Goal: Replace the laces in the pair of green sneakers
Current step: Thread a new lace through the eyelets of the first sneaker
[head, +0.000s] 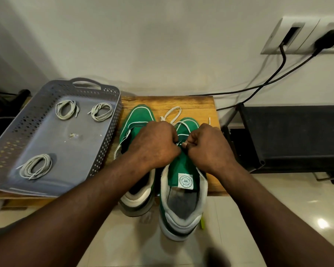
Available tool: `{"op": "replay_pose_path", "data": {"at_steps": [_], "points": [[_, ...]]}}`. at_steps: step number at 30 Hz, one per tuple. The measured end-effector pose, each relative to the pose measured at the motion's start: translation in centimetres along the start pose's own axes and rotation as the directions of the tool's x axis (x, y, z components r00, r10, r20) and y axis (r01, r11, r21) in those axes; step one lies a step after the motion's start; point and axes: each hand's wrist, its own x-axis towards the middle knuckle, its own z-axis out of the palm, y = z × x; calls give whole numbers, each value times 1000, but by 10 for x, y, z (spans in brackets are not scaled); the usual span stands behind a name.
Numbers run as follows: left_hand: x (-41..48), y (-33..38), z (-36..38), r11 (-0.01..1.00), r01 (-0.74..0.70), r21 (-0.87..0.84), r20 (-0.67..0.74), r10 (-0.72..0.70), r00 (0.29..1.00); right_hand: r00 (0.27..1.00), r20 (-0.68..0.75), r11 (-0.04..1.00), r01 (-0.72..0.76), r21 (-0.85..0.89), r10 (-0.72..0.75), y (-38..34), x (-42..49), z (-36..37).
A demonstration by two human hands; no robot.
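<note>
Head view: both hands meet over the eyelet rows of the right-hand green sneaker, which stands toe-away on a wooden tabletop with its heel overhanging the near edge. The right hand is curled into a loose fist, and its thumb and forefinger pinch a short stretch of the white lace just above the tongue. The left hand is curled too, knuckles up, pressed against the right hand at the same spot. Its fingertips are tucked under the hand, so I cannot tell what it grips. Beyond the hands the lace loops loosely over the toe, and one tip sticks up past the right hand's knuckles.

The other green sneaker stands just beside the first, on its left, and the left wrist and forearm cover its middle. The hands hide the eyelets themselves and how the lace runs through them.

Left of the shoes, touching the tabletop's edge, sits a grey perforated tray holding three coiled laces: two at the far end and one at the near end. A small pale scrap in the tray is too blurred to identify.
</note>
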Motion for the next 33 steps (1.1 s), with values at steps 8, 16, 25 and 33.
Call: {"op": "replay_pose_path", "data": {"at_steps": [8,16,25,33], "points": [[2,-3,3,998,16,-56,-17,-17,1000,997,-44,995,-60,-82,57,-11,-9,13],[3,-3,3,998,31,-62,-38,-33,999,998,51,1000,-26,17,25,-11,-8,1],[4,-4,9,997,64,-37,-99,-67,993,996,-64,989,-59,138,68,1,1,2],[2,-5,6,998,45,-50,-88,-49,995,997,-27,998,-69,-13,69,-3,-4,-2]]}}
